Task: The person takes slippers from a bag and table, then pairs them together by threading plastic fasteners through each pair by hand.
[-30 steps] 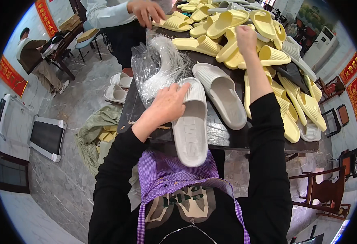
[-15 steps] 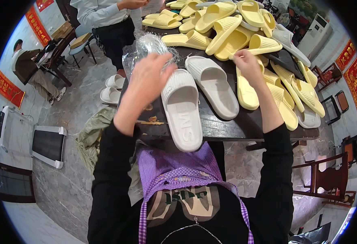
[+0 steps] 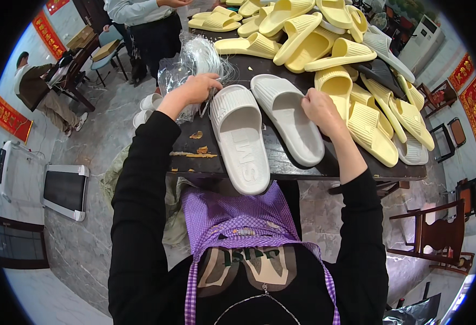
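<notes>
Fingers (image 3: pixel 213 84) of the left hand (image 3: pixel 194 89) are bent close together just beyond the left grey slipper (image 3: pixel 242 151), though whether they pinch anything I cannot tell; those of the right hand (image 3: pixel 323 112) are curled in tightly against the right edge of the right grey slipper (image 3: pixel 304 145), and again I cannot tell what, if anything, they clamp. Nearest lies the purple checked apron (image 3: pixel 232 208), and above it the left slipper's heel juts past the near edge of the dark table (image 3: pixel 281 169); the right slipper lies just beside it, wholly on the table, both toes pointing far. Left of them the tabletop shows orange-brown patches (image 3: pixel 201 153) (flaked finish or scraps, hard to say). Just beyond the left hand, a clear plastic bag (image 3: pixel 168 77) and loose whitish strands (image 3: pixel 204 54) take up that side, while a heap of yellow slippers (image 3: pixel 369 140) crowds the right hand and fills the far side. As for what is hidden, the left sleeve (image 3: pixel 143 162) covers part of a greenish sack (image 3: pixel 177 223) and some pale slippers (image 3: pixel 145 116) on the floor, a black thing (image 3: pixel 378 77) is half buried in the heap, and the far co-worker (image 3: pixel 140 13) is cut off by the upper edge.
</notes>
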